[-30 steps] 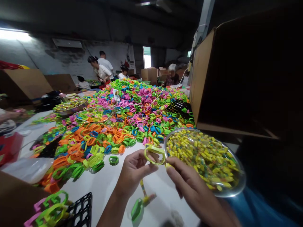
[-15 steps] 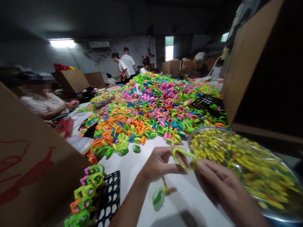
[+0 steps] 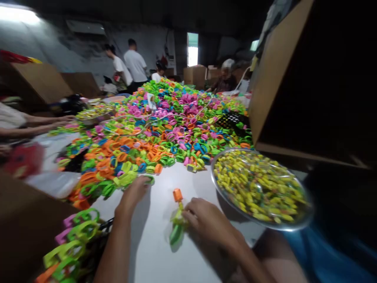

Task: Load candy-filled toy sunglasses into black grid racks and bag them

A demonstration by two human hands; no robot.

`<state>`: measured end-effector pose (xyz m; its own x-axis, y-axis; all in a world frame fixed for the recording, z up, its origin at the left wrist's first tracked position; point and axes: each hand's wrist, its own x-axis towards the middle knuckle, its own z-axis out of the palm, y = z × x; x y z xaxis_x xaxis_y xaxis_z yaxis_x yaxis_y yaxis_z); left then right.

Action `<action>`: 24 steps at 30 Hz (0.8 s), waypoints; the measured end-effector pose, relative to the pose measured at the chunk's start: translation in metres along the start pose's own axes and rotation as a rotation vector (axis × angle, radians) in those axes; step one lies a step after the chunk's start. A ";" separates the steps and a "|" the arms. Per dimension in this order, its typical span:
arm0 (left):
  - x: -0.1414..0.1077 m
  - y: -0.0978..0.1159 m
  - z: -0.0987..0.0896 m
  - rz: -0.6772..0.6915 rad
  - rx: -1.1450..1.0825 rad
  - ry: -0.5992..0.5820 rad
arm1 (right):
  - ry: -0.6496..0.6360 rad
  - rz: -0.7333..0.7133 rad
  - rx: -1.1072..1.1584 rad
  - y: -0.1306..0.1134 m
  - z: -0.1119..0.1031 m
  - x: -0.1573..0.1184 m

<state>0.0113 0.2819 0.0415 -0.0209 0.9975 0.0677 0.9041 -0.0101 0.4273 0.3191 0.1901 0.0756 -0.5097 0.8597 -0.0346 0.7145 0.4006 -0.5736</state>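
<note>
At the near edge of the heap, my left hand (image 3: 135, 192) has its fingers curled on a green toy watch (image 3: 150, 179), a plastic loop like the others. Over the white table, my right hand (image 3: 203, 216) is closed, fingertips at a small yellow wrapped candy (image 3: 179, 214); blur and the fingers partly hide the contact. A light green plastic piece (image 3: 176, 235) lies just below it, and an orange piece (image 3: 177, 195) just above. Toy watches in several colours form a large heap (image 3: 176, 129) across the table.
A metal bowl (image 3: 216, 188) of yellow wrapped pieces stands right of my right hand. Left of my left forearm, a rack holds toy watches (image 3: 73, 243). Cardboard boxes (image 3: 273, 78) flank the table. Co-workers, one with forearms (image 3: 44, 125) at the left, are around it.
My hands have separated, and the yellow-green loop they held is no longer between them. The left reached to the heap's edge; the right lowered to the table. The view shifted right.
</note>
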 end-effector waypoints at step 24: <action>-0.031 0.127 -0.029 0.168 -1.212 -0.306 | 0.387 0.186 -0.122 0.111 -0.099 -0.064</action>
<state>0.1147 0.2476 0.1195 0.3022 0.9514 0.0593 -0.0888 -0.0338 0.9955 0.4784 0.2105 0.0953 -0.1665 0.9667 0.1942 0.8404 0.2422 -0.4849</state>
